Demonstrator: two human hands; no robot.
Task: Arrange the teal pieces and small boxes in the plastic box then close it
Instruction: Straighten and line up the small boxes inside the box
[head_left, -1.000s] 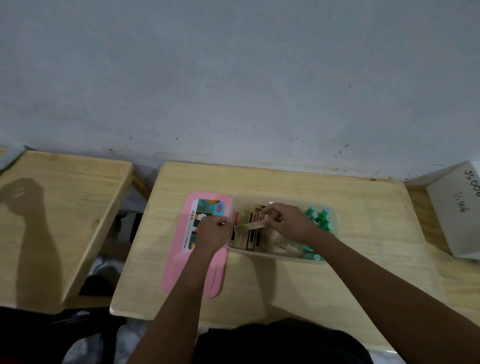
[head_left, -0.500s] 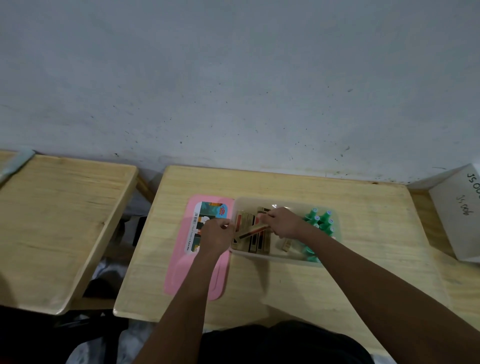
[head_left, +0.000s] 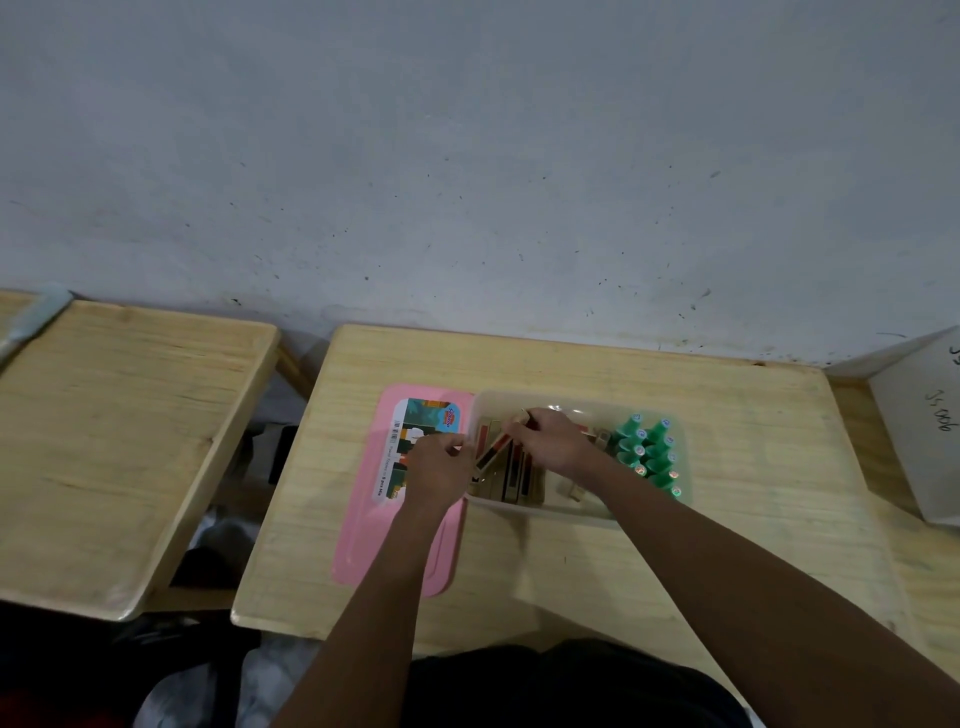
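While a person seated at a wooden desk (head_left: 727, 415) fills a clear plastic box (head_left: 550, 513), the head view shows the right hand (head_left: 553, 441) pinching one small box (head_left: 493, 451) by its far end. It hangs above the row of small boxes (head_left: 511, 480) standing in the plastic box's left half. The small box is tilted, its long axis running from the right fingers down toward the left hand (head_left: 439, 467), while the row beneath runs front to back. It likely has to swing parallel to that row before it can drop in. The left hand sits at the plastic box's left wall, just beside the small box's lower end, fingers curled. Whether it grips anything cannot be told. Teal pieces (head_left: 649, 452) stand packed at the right end. The pink lid (head_left: 374, 540) lies flat on the desk against the plastic box's left side, nearer the left hand.
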